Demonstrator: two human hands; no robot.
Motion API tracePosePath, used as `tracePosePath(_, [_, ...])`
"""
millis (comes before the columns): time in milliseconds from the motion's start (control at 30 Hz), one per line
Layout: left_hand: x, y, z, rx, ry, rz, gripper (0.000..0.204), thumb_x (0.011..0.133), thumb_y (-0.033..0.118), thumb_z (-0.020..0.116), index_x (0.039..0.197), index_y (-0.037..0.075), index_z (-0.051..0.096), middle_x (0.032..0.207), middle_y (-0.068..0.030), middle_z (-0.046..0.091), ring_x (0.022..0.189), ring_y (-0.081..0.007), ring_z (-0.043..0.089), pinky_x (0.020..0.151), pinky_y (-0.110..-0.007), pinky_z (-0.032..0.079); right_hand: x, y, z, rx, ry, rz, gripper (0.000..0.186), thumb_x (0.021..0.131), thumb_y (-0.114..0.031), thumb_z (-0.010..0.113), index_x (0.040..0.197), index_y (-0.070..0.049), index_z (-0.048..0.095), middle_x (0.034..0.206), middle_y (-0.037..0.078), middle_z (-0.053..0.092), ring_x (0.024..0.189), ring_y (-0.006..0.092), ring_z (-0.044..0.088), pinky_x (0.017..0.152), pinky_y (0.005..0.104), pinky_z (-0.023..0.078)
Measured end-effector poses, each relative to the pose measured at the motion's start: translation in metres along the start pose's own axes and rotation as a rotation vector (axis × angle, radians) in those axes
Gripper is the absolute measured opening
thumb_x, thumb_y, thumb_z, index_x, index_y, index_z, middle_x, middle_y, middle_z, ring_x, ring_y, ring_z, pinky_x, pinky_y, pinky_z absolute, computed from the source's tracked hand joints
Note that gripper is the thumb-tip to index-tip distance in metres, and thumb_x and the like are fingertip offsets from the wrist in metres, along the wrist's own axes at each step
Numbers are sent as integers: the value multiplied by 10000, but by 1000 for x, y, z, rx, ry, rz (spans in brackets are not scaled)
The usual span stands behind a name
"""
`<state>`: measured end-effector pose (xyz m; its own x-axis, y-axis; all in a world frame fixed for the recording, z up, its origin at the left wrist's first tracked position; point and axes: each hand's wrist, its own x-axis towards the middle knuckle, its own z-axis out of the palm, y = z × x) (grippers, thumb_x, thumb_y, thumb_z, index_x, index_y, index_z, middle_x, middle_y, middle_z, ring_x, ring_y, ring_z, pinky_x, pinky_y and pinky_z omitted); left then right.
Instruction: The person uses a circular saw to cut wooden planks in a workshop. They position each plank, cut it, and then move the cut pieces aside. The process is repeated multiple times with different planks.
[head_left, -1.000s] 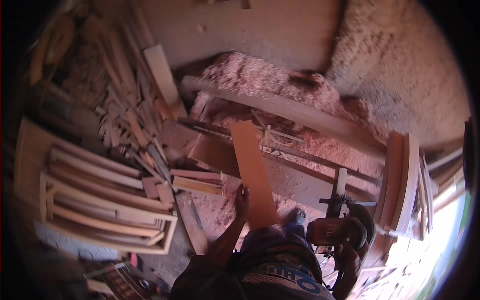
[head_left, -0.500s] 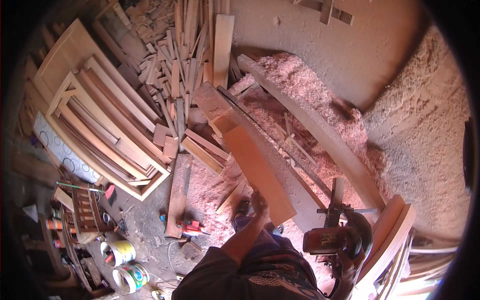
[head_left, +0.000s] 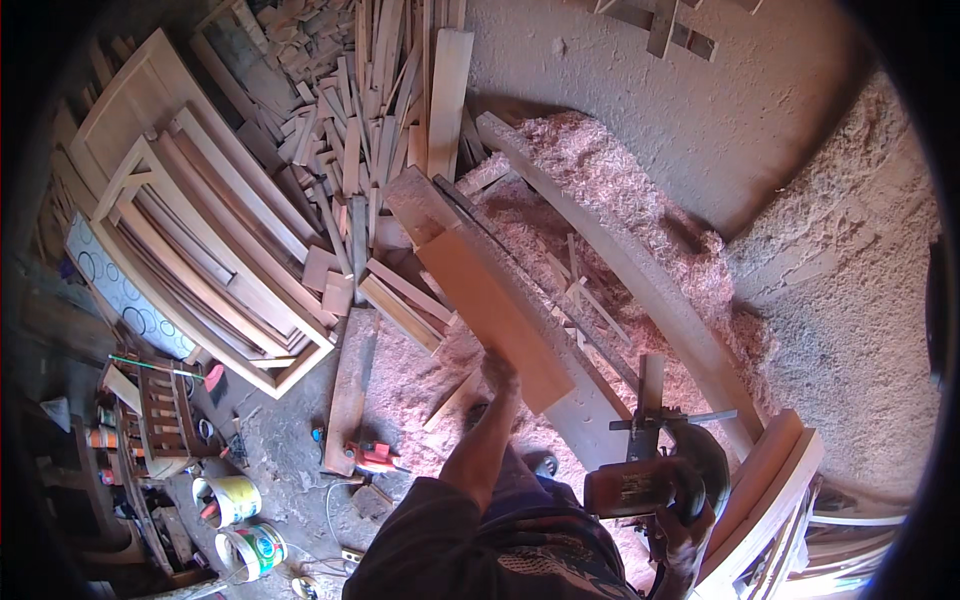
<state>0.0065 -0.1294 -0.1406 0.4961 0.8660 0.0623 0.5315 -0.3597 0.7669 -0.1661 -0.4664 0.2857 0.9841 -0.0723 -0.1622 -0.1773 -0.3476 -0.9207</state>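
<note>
Across the centre of the frame, a flat orange-brown board [head_left: 490,310] is already lined up over a thick plank [head_left: 592,425], its near edge pinched in the grip of the left hand [head_left: 502,374]; whether the two touch cannot be told. At lower right, a power tool [head_left: 628,489] is clasped by the right hand [head_left: 688,528], clear of the uncut-looking board.

The board [head_left: 495,315] is showing plain orange-brown, the power tool [head_left: 630,488] is looking dark brown, the shavings [head_left: 590,160] are glowing pale pink, and the panel [head_left: 125,292] is bearing dark rings on bluish white.
</note>
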Motion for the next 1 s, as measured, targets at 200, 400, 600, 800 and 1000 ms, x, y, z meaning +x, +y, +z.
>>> tracePosePath(200, [36,-13,9,27,-177,156,345,992,326,539,1068,-3,608,910,-263,663,837,-450,651,715,-524,521,11,-21,21,-112,-143,-33,536,806,-122,769,1314,-1,649,1097,155,734,949,210,700,784,348,552])
tracePosePath(400, [72,16,-54,-178,-182,-118,348,1011,230,527,1256,-10,587,1336,-304,555,1264,-448,514,1071,-506,392,14,-19,48,-385,-310,-35,489,814,-215,814,1246,-30,678,974,170,761,849,289,751,773,396,581])
tracePosePath(600, [84,53,-212,54,-348,642,626,882,93,636,1493,47,507,1571,-240,417,1432,-434,409,1203,-524,309,28,-13,100,-313,-559,-27,560,812,-220,794,1323,-34,658,925,183,758,845,273,748,778,403,577])
tracePosePath(800, [76,76,-236,560,-783,1220,831,819,227,804,1552,113,430,1610,-182,377,1475,-373,371,1191,-540,339,42,-11,144,-337,-673,22,571,827,-249,790,1340,-48,641,964,216,758,904,313,759,810,416,586])
tracePosePath(1000, [97,59,-158,590,-592,1423,583,926,255,658,1464,80,513,1546,-145,477,1453,-347,420,1194,-489,356,51,4,166,-459,-662,42,555,838,-268,793,1323,-46,639,1038,228,750,980,360,751,854,436,588])
